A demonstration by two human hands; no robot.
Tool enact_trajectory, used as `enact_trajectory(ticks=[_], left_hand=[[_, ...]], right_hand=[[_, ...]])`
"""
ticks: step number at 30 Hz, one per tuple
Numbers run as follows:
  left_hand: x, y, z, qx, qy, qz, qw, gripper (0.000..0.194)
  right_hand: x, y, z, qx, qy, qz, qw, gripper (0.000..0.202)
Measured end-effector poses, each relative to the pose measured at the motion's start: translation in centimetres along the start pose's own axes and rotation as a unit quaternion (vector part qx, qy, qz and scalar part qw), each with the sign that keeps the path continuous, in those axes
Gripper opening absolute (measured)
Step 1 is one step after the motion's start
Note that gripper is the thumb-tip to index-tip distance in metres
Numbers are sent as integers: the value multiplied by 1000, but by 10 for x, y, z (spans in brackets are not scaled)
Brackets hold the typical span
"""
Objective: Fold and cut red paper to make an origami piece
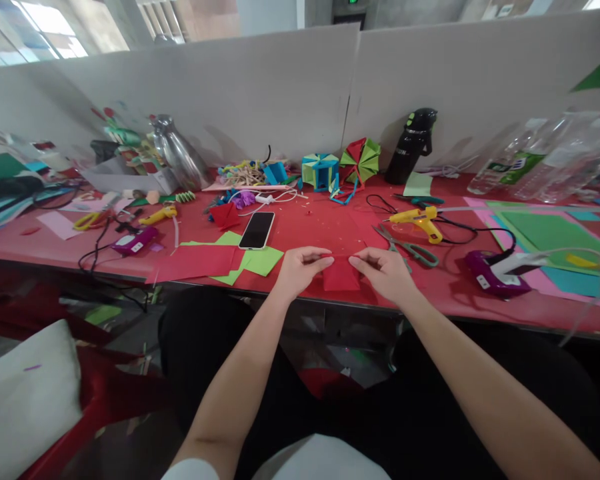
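A small piece of red paper (341, 275) is held at the front edge of the red table, its upper edge pinched at both corners. My left hand (303, 270) grips the left corner between thumb and fingers. My right hand (384, 270) pinches the right corner the same way. The paper looks folded, though red on red makes its outline hard to read. Left of my left hand lie green paper squares (263, 261) and a phone (257, 231). Scissors (415, 252) with grey-green handles rest just beyond my right hand.
A yellow glue gun (420, 223) and a purple power socket (497, 273) lie to the right, with cables. Red paper sheets (197, 263) lie left. Behind stand folded paper models (321, 172), a black bottle (411, 147), a steel jug (180, 153) and clear plastic bottles (545, 160).
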State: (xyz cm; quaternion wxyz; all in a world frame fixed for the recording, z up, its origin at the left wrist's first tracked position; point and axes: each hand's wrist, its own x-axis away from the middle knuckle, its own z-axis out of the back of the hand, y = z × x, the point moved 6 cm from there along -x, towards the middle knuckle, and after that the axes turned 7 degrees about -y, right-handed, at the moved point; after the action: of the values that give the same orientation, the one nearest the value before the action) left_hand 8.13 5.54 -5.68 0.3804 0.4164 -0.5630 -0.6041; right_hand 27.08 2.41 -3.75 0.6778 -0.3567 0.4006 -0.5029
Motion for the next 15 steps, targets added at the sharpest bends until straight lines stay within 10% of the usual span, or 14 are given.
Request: enact_trajectory(ticks=[15], left_hand=[[7, 1, -4, -15, -17, -40, 999, 28]], right_hand=[[3, 1, -12, -25, -37, -10, 999, 32]])
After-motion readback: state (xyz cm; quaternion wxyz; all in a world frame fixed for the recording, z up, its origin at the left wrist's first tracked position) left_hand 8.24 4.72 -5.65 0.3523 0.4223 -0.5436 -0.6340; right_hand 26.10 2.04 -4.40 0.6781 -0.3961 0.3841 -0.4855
